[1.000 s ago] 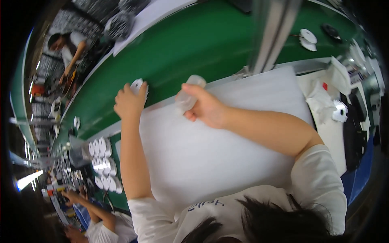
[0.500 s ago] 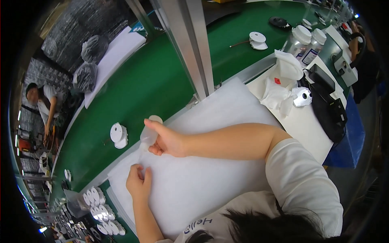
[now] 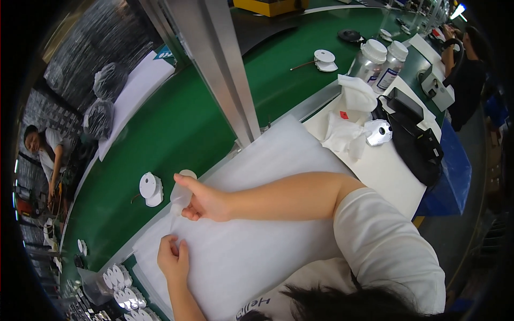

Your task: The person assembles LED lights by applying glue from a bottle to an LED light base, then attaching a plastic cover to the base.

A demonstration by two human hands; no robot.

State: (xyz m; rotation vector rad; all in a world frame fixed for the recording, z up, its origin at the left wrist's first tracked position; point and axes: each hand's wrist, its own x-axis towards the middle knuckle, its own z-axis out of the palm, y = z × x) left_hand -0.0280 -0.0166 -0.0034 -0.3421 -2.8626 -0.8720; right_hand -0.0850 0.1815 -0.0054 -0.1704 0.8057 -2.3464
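Note:
My right hand reaches across from the right over a white sheet, its fingers curled and its thumb pointing left. It grips a thin translucent piece of film, and a pale round end of it shows above the thumb. Just below, my left hand is half curled at the left part of the sheet, near the film's lower end. Whether its fingertips pinch anything is hard to see. A white round part with a flat white base lies to the left of the right hand on the green surface.
A metal post rises beyond the sheet. To the right, a white board carries crumpled white cloths, a silvery part and a black device. Two bottles stand behind. Several white parts sit lower left.
The whole view has shifted, so the bench and hands appear further left. Both hands keep nearly the same place over the sheet, and the right one still grips the film.

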